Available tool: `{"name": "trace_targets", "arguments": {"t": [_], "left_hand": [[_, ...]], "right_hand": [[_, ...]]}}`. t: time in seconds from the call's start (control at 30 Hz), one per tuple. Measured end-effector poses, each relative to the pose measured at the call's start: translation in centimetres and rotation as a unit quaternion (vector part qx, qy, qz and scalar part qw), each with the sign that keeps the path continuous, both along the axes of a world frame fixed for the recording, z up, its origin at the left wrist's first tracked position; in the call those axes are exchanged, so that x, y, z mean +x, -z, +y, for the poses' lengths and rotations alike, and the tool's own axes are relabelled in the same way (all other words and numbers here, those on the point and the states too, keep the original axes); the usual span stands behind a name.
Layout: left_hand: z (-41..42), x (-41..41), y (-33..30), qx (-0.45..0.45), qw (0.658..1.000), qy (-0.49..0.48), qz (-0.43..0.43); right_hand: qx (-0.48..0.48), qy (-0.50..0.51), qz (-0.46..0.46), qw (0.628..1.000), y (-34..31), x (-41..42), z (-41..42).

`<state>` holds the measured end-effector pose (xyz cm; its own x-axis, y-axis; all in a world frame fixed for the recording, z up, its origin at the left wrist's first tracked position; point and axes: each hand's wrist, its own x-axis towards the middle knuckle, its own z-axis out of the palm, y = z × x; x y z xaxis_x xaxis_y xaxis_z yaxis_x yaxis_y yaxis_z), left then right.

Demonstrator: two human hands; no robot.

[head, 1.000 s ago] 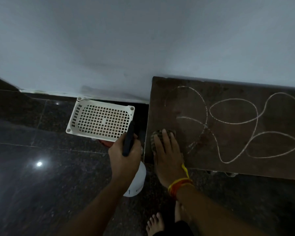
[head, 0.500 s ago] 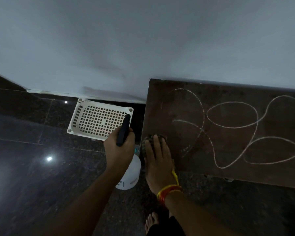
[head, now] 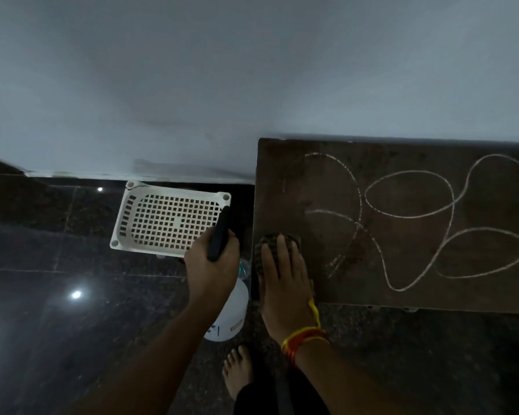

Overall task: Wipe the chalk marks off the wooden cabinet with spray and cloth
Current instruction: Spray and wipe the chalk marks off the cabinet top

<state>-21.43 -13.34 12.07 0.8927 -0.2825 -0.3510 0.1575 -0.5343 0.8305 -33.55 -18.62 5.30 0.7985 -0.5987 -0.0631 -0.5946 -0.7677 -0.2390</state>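
A dark wooden cabinet top (head: 402,265) fills the right side, with looping white chalk marks (head: 408,217) across it. My right hand (head: 285,280) lies flat with straight fingers on a dark striped cloth (head: 265,241), pressing it onto the cabinet's near left corner. The chalk near the cloth looks smeared. My left hand (head: 213,265) grips the black handle of a white spray bottle (head: 228,319), held just left of the cabinet's edge above the floor.
A white perforated plastic basket (head: 165,220) sits on the dark polished floor (head: 57,295) left of the cabinet, against the pale wall (head: 222,85). My bare foot (head: 237,369) stands on the floor below my hands.
My right hand with the cloth has slid slightly left and toward me along the cabinet's left edge. The left hand keeps its grip on the bottle.
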Motion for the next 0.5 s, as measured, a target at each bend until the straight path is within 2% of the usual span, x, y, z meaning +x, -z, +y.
{"name": "trace_targets", "arguments": {"t": [0.27,0.37,0.5], "left_hand": [[0.4,1.5,1.6,-0.001,1.000,0.025,-0.006],[0.3,2.0,1.2,-0.012,1.000,0.020,0.004],[-0.3,2.5,0.1,-0.017,1.000,0.011,0.005]], "right_hand": [[0.005,0.035,-0.020,0.999,1.2,6.6,-4.9],[-0.006,0.042,-0.029,0.999,0.8,5.3,-3.4],[-0.012,0.045,0.004,0.999,0.4,1.7,0.3]]}}
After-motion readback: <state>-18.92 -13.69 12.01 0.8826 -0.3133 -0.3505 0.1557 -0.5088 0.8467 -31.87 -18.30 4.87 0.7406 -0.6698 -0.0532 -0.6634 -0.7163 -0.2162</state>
